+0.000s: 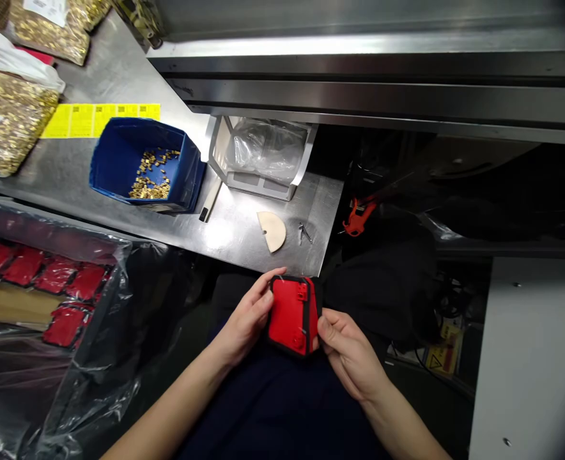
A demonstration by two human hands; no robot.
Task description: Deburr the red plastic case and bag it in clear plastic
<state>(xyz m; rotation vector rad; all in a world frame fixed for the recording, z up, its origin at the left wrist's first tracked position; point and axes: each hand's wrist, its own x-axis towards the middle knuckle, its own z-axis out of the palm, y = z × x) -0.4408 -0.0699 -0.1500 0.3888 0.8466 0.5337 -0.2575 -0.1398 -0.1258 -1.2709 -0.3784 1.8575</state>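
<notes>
Over my lap I hold a red plastic part with a black rim (pixel 287 313), its red face turned up toward me. My left hand (pixel 248 316) grips its left edge, thumb on top near the upper corner. Along the right edge, my right hand (pixel 347 348) pinches the side between thumb and fingers; some of its fingertips are hidden behind the part. Just beyond, on the metal table (pixel 234 236), lie a pale half-round disc (pixel 273 231) and a small pair of nail clippers (pixel 304 234).
A blue bin (pixel 191 172) holds small brass pieces (pixel 151 185). Beside it are a grey-white tray (pixel 258 185) with clear bags and a white-handled knife (pixel 210 201). Bags of brass pieces (pixel 14 121) lie left. A plastic-lined box (pixel 114 255) contains several red parts. A metal machine edge (pixel 359 99) overhangs.
</notes>
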